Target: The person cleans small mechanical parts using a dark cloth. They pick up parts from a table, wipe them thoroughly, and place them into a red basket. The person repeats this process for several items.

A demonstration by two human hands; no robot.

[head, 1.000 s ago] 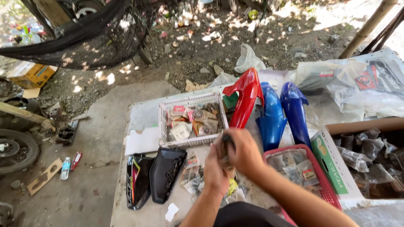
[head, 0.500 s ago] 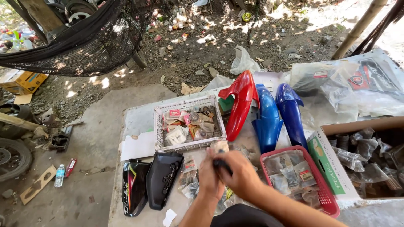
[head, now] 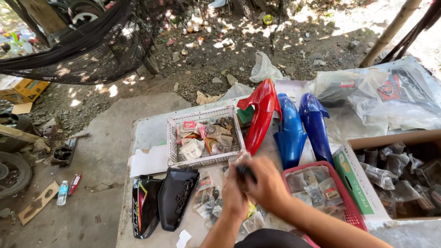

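While both hands meet over the middle of the tabletop [head: 151, 126], the surroundings are crowded. Largest first: black hammock netting [head: 92, 46] hangs across the upper left, over bare dirt and litter. Clear plastic bags [head: 390, 96] with packaged parts cover the upper right. Cardboard box [head: 390, 179] at right edge, open, stuffed with bagged parts. Three fenders lean side by side behind the hands: red fender [head: 261, 115], then two blue fenders [head: 290, 131], the three touching or nearly so. Two black side covers [head: 163, 200] lie flat at the left front of the tabletop. White mesh basket [head: 204, 135] full of small packets sits just beyond the hands; red basket [head: 337, 197] with bagged parts sits just right of them. Loose small packets [head: 206, 197] are scattered under and left of the hands.

Right hand [head: 264, 183]: fingers curled tight around a small dark part [head: 245, 172], only its top shows. Left hand [head: 235, 195]: pressed against the right one, fingers closed round the same bundle, with a bit of clear wrapping [head: 239, 159] sticking up just above. Can't tell what the part is, the hands cover most of it. It sits above the tabletop, between the two baskets, in front of the red fender.
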